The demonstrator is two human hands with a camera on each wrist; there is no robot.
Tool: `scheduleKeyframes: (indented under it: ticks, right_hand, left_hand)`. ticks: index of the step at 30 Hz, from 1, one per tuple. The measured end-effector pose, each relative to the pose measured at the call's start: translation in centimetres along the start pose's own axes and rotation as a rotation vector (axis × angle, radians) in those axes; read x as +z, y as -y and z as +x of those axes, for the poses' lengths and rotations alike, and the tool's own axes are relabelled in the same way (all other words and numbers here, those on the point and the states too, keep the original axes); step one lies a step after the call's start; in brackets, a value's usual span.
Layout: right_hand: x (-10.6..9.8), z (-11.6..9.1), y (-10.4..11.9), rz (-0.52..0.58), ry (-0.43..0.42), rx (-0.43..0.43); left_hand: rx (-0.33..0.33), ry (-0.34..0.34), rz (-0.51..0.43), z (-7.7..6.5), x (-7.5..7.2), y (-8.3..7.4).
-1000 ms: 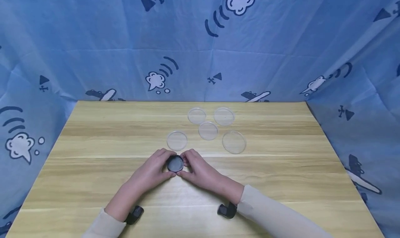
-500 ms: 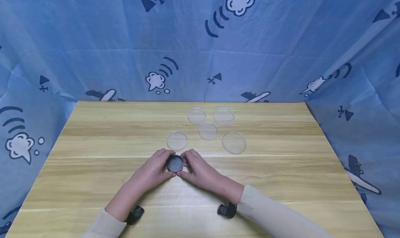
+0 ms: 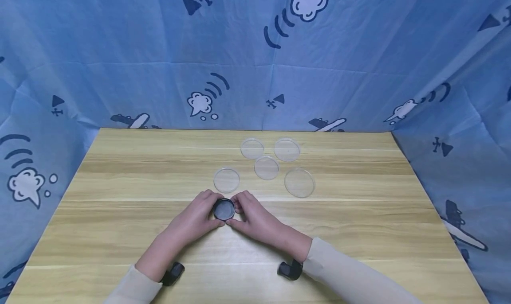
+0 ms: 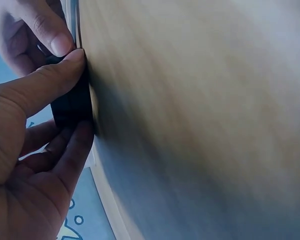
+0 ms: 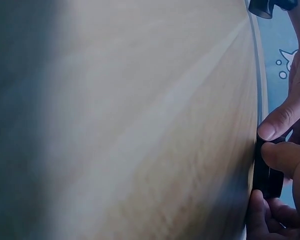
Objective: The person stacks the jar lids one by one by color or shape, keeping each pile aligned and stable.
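Note:
Between both hands, in the head view, a small round black container with a raised rim and a grey round face stands on the wooden table. My left hand curls round its left side, thumb at the near edge and fingers at the far edge. From the right, my right hand holds it the same way, and the two thumbs nearly meet in front. Seen from the left wrist, the container's black side wall sits low at the table surface between thumb and fingers. The right wrist view shows its dark wall beside the fingertips.
Several clear round dishes lie beyond the hands: one clear dish just behind the container, a larger dish to the right, others farther back. The wooden table ends at a blue printed curtain.

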State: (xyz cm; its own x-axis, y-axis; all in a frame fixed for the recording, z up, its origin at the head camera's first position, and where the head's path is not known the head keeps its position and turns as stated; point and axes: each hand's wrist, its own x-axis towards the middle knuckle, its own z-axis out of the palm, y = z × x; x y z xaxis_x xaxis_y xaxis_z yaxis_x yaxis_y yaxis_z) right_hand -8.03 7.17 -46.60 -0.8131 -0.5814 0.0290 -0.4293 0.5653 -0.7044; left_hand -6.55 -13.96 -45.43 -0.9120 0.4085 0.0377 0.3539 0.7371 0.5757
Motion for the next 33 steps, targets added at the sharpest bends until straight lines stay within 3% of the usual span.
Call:
scheduleKeyframes:
  ticks: [16, 27, 33]
  right_hand:
    - [-0.3, 0.0, -0.1, 0.051, 0.019, 0.036]
    - [-1.0, 0.3, -0.4, 0.116, 0.078, -0.01]
    - [-1.5, 0.2, -0.8, 0.133, 0.005, -0.024]
  left_hand:
    - [-0.059, 0.061, -0.012, 0.6, -0.3, -0.4]
    - [-0.059, 0.054, -0.012, 0.6, -0.5, -0.3]
    - [-0.071, 0.057, -0.016, 0.6, -0.4, -0.4]
